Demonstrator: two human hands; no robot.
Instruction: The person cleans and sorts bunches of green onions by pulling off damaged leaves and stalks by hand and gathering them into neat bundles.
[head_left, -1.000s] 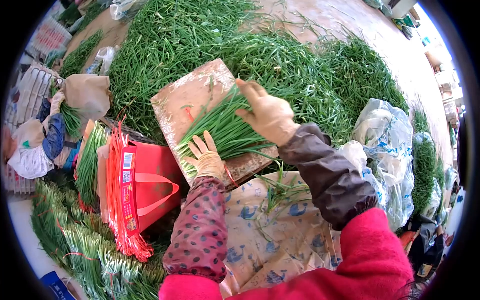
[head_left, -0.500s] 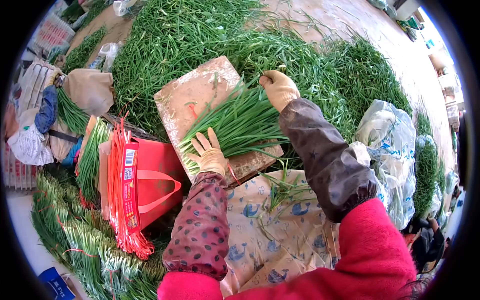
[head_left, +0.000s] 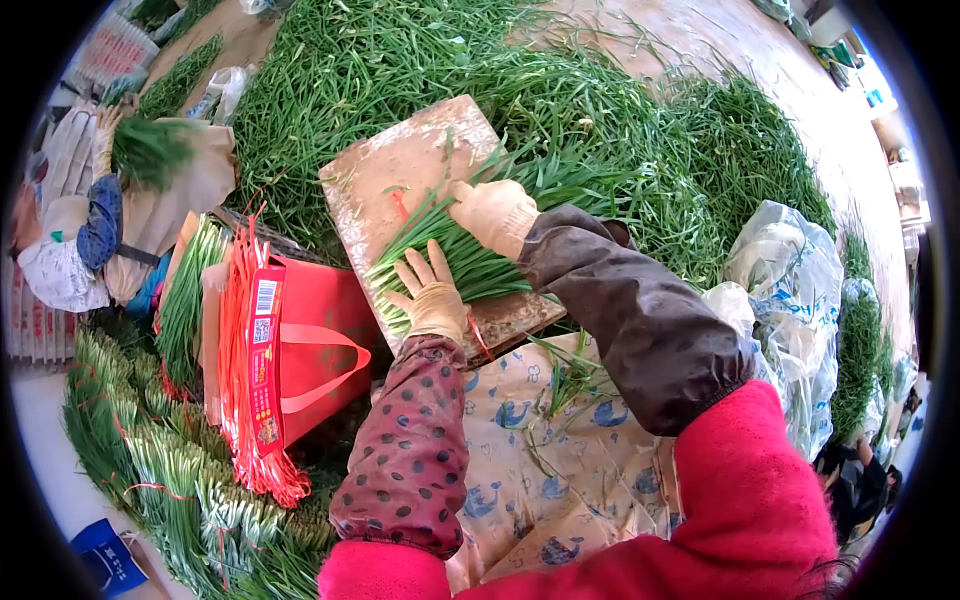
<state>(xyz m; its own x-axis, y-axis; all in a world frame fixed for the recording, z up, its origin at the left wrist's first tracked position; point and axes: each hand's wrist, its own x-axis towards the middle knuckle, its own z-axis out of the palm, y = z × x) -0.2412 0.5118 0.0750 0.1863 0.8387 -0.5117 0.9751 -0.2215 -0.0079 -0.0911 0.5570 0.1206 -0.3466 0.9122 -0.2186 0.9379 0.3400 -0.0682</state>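
A loose bundle of green stalks [head_left: 478,262] lies across a worn board [head_left: 375,165], its pale ends toward the left. My left hand [head_left: 433,298], gloved, rests with spread fingers on the pale ends. Over the middle of the bundle is my right hand [head_left: 492,214], also gloved, its fingers curled in; what they hold, if anything, is hidden. A red tie [head_left: 400,205] lies on the board by the stalks, and another red strand hangs near my left wrist.
Beyond the board spreads a heap of greens [head_left: 350,90]. At the left stand a red bag [head_left: 325,350] with red ties [head_left: 245,400] and tied bundles [head_left: 160,470]. A co-worker's gloved hand [head_left: 106,140] holds greens. Plastic bags [head_left: 785,290] are at the right.
My right hand has come back from the leafy ends to the middle of the bundle. My left hand stays on the pale ends. The co-worker's greens have been raised.
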